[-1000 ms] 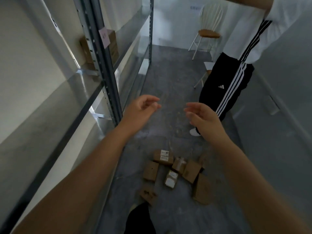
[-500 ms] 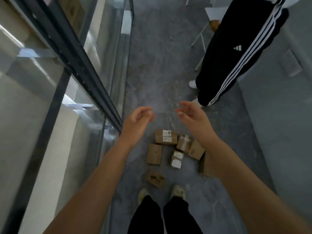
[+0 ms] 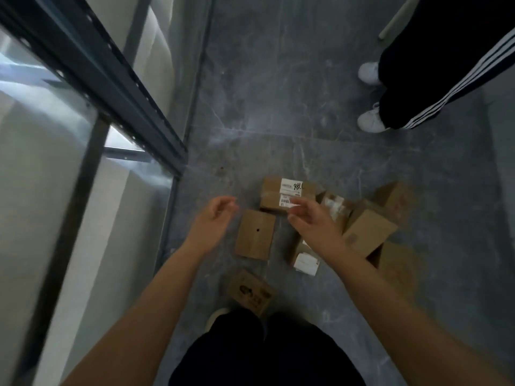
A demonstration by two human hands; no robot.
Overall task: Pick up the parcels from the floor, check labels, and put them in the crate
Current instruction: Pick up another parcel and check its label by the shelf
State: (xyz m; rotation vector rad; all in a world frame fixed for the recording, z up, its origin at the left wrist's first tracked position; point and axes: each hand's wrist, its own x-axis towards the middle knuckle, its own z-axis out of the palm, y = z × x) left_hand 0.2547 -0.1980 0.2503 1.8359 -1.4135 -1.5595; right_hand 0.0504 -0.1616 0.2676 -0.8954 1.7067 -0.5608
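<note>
Several small brown cardboard parcels lie scattered on the grey floor in front of my feet. A parcel with white labels (image 3: 274,192) lies farthest from me. A plain parcel (image 3: 255,234) with a small hole lies just left of centre. A printed parcel (image 3: 249,291) sits by my shoes. More parcels (image 3: 369,231) are heaped on the right. My left hand (image 3: 213,220) hovers empty, fingers loosely curled, left of the plain parcel. My right hand (image 3: 313,218) hangs above the pile with relaxed fingers, holding nothing. No crate is in view.
A dark metal shelving rack (image 3: 106,79) with pale panels runs along the left. Another person's legs in black striped trousers (image 3: 434,79) and white shoes stand at the upper right. My own dark trousers (image 3: 259,352) fill the bottom centre.
My view has tilted down towards the floor and both hands have lowered towards the parcels. The parcels now look larger and closer; none has moved.
</note>
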